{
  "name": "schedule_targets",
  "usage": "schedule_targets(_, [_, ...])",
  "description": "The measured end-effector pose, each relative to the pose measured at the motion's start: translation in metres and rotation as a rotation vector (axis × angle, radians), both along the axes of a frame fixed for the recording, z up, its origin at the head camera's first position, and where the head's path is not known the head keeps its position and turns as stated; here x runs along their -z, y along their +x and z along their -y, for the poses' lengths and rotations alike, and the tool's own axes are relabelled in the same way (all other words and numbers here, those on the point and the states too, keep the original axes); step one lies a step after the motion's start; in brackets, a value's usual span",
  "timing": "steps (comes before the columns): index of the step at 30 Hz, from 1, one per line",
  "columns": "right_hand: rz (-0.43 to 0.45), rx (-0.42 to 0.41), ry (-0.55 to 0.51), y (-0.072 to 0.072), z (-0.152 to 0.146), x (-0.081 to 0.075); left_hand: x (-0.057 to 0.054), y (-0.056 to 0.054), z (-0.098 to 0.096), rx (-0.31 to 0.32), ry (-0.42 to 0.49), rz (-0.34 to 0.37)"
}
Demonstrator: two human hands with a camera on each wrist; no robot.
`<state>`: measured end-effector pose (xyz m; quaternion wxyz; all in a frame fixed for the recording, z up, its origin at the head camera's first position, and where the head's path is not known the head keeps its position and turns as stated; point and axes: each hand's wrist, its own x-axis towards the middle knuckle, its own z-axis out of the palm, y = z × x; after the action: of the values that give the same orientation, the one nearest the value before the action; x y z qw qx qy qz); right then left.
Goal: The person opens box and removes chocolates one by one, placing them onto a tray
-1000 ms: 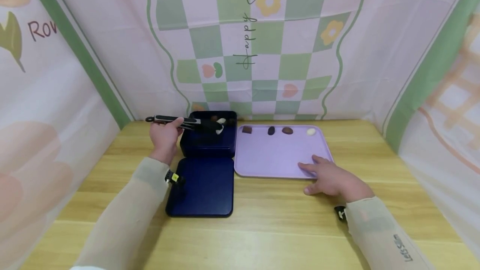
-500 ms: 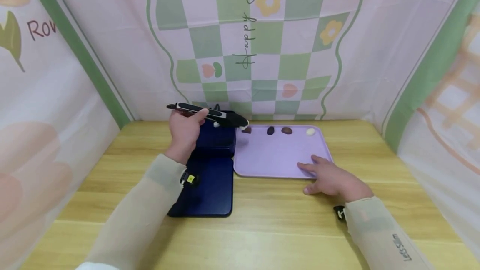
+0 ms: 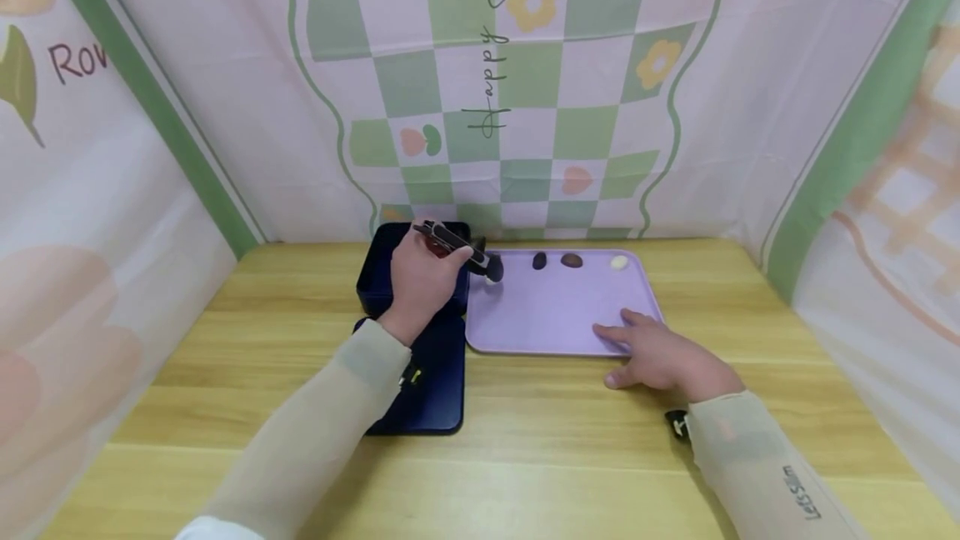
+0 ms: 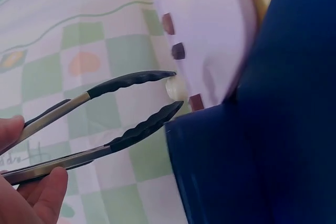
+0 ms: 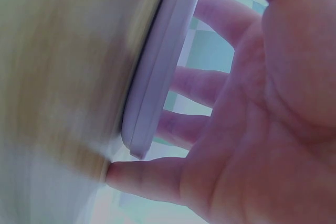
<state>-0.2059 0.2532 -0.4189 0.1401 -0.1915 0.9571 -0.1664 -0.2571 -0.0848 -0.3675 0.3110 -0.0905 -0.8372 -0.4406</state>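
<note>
My left hand grips black-and-metal kitchen tongs over the back left of a lilac tray. Between the tong tips, in the left wrist view, is a small pale chocolate-like piece. A brown square piece lies just beside the tips; the tongs hide it in the head view. Along the tray's back edge sit a black oval piece, a brown oval one and a cream one. My right hand, fingers spread, rests at the tray's front right corner.
A dark blue box stands against the tray's left side, partly covered by my left hand. In front of it lies a matching flat lid on the wooden table. A patterned cloth hangs behind.
My left hand has carried the tongs and the pale piece rightward from over the box to the tray's back left, tips now lower. The right hand stays put on the tray.
</note>
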Motion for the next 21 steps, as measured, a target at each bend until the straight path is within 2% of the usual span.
schedule_targets(9, [0.0, -0.005, 0.002, 0.0, 0.0, -0.001, 0.013, 0.0, -0.01, -0.011, -0.103, -0.015])
schedule_targets(15, [0.0, -0.002, 0.005, 0.0, 0.0, 0.0, 0.009, 0.002, -0.013, -0.013, -0.066, -0.027])
schedule_targets(21, [0.007, 0.002, 0.01, 0.0, -0.001, 0.0, 0.006, 0.006, -0.016, -0.016, -0.071, 0.009])
